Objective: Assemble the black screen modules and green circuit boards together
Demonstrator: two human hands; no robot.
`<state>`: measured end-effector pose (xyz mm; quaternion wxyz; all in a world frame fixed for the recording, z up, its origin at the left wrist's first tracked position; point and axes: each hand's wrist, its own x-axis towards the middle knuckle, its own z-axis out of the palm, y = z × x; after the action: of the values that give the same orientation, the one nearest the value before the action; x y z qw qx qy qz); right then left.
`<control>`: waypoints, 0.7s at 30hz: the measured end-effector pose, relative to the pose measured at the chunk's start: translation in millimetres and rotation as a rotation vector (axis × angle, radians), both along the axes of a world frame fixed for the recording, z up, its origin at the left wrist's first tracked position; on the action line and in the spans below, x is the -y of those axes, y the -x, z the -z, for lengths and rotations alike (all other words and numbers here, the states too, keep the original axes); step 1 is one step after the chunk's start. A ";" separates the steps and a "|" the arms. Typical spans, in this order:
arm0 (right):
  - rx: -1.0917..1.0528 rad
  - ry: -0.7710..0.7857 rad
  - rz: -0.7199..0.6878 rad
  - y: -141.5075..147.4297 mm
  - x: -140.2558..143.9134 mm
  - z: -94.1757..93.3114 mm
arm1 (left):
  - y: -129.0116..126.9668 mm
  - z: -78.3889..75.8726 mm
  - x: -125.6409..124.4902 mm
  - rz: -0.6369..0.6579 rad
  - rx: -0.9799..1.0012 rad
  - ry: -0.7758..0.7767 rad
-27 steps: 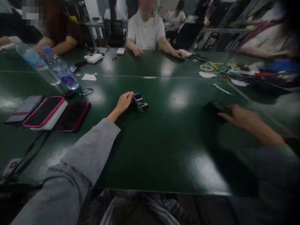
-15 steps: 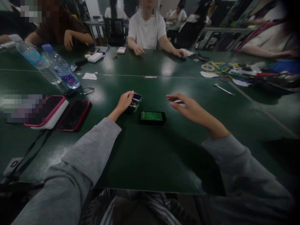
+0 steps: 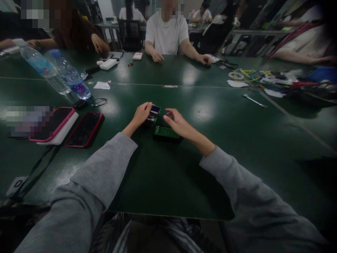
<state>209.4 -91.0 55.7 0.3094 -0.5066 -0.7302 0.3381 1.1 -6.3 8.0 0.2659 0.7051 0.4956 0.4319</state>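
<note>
My left hand (image 3: 140,114) grips a small electronic module (image 3: 152,116) with a blue screen on top, tilted on the dark green table (image 3: 168,175). A green circuit board in a black tray (image 3: 165,133) lies just right of the module. My right hand (image 3: 177,123) hovers over the board's far edge with fingers spread, close to the module, holding nothing. Both my sleeves are grey.
Two phones in red cases (image 3: 84,128) and a pink-edged one (image 3: 54,124) lie at left, two water bottles (image 3: 70,79) behind them. A wrench (image 3: 254,101) and coloured cables (image 3: 250,74) sit at right. People sit across the table, hands resting on it.
My right hand slid a black tray with the green board from the right up to the module, let go, and now hovers above it. The left hand tilted the module.
</note>
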 end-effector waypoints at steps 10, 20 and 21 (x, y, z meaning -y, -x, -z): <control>-0.170 0.138 -0.295 15.0 15.1 -0.3 | -0.2 -6.6 6.3 0.087 0.054 0.039; 0.178 -0.209 -0.092 -23.1 -22.7 11.9 | -5.4 -11.4 11.3 0.275 0.239 0.258; 0.180 -0.224 -0.026 -29.7 -26.5 14.1 | -5.2 -10.9 10.9 0.275 0.224 0.249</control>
<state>239.1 -64.5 41.6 0.2928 -0.4875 -0.7949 0.2116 6.3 -17.2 18.9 0.4609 0.6752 0.4118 0.4026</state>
